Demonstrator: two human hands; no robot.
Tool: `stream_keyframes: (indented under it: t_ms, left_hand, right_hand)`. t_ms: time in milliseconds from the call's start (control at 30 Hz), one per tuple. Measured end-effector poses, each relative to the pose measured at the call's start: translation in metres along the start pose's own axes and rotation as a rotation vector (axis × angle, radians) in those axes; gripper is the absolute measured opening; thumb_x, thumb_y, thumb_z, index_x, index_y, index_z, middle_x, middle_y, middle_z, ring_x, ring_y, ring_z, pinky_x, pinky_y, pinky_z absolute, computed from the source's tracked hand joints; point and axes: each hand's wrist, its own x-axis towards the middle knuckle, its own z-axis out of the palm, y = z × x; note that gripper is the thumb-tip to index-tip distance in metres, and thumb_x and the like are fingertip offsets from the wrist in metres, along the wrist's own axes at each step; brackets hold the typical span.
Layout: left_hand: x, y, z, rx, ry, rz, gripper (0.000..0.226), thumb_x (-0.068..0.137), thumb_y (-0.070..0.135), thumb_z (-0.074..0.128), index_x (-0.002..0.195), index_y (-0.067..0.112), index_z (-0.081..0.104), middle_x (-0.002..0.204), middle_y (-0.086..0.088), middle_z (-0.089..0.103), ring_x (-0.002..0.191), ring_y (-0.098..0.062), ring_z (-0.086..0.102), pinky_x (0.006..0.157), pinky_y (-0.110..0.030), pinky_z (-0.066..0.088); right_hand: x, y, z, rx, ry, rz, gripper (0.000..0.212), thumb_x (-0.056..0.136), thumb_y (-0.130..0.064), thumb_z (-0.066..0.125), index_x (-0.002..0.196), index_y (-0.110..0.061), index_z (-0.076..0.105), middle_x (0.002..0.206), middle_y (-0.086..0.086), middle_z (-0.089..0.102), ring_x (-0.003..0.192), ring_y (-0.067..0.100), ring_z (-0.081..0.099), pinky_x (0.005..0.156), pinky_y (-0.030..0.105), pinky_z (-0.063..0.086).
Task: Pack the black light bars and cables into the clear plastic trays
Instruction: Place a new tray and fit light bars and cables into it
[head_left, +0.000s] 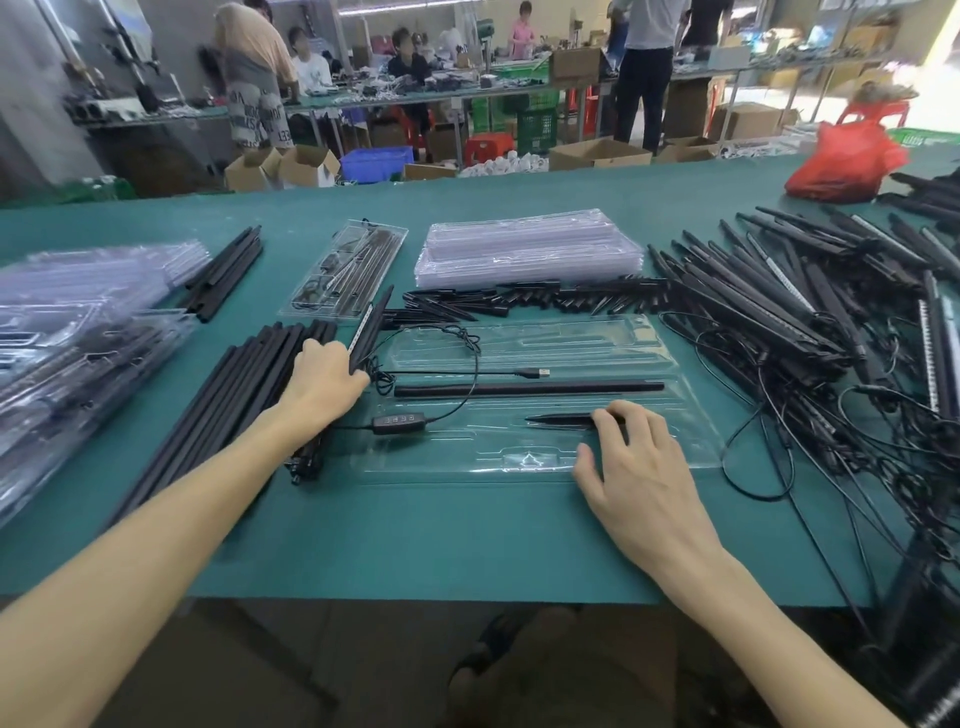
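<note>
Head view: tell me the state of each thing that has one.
front clear tray: lies flat, partly filled.
black bar: seated in the tray.
left hand: grips a light bar.
right hand: fingertips press the spike.
USB cable: loose across the tray.
tray stack: empty.

Green worktop (467, 545): clear tray (519, 452) near front edge, empty-tray stack (524, 249) behind, loose bars (779, 301) right, packed trays (78, 322) left edge.
</note>
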Motion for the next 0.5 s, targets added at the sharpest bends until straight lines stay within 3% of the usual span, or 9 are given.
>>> stream_keyframes:
  t_ms: [133, 200, 300, 367, 500]
  left_hand:
    - [-0.005, 0.007, -0.01, -0.101, 0.063, 0.055, 0.019, 0.094, 0.016, 0.056, 0.083, 0.001, 0.05, 0.101, -0.02, 0.048, 0.059, -0.03, 0.048, 0.053, -0.035, 0.038]
    - [-0.005, 0.012, -0.017, -0.198, 0.071, 0.077, 0.016, 0.095, 0.015, 0.055, 0.086, 0.002, 0.05, 0.1, -0.018, 0.054, 0.057, -0.03, 0.062, 0.054, -0.039, 0.049]
    - [-0.004, 0.025, -0.029, -0.425, 0.043, 0.031, 0.016, 0.093, 0.013, 0.054, 0.095, -0.002, 0.053, 0.074, -0.013, 0.07, 0.044, -0.01, 0.064, 0.046, -0.026, 0.049]
    - [-0.005, 0.036, -0.035, -0.598, 0.008, -0.017, 0.016, 0.093, 0.013, 0.055, 0.098, -0.002, 0.056, 0.056, -0.005, 0.068, 0.039, -0.012, 0.059, 0.045, -0.026, 0.047]
    - [-0.016, 0.055, -0.036, -0.632, -0.168, 0.064, 0.008, 0.092, 0.012, 0.06, 0.097, 0.006, 0.057, 0.059, -0.006, 0.069, 0.05, -0.018, 0.063, 0.053, -0.036, 0.055]
  right_hand:
    - [0.0, 0.0, 0.0, -0.007, -0.009, 0.002, 0.041, 0.097, -0.031, 0.048, 0.123, -0.002, 0.06, 0.127, 0.015, 0.055, 0.121, 0.033, 0.05, 0.093, 0.046, 0.05]
    - [0.0, 0.0, 0.001, -0.007, -0.009, 0.001, 0.04, 0.097, -0.03, 0.049, 0.123, -0.002, 0.06, 0.127, 0.015, 0.055, 0.121, 0.033, 0.05, 0.093, 0.047, 0.05]
    - [0.0, 0.001, 0.001, -0.004, -0.009, 0.003, 0.04, 0.097, -0.03, 0.049, 0.123, -0.002, 0.06, 0.127, 0.015, 0.055, 0.121, 0.033, 0.05, 0.093, 0.047, 0.05]
    - [-0.001, 0.001, 0.001, -0.004, -0.008, 0.001, 0.04, 0.097, -0.031, 0.048, 0.123, -0.003, 0.06, 0.127, 0.014, 0.055, 0.121, 0.033, 0.05, 0.093, 0.046, 0.05]
    - [0.0, 0.001, 0.001, -0.007, -0.01, 0.001, 0.039, 0.097, -0.031, 0.049, 0.123, -0.003, 0.059, 0.128, 0.014, 0.055, 0.121, 0.032, 0.049, 0.094, 0.046, 0.049]
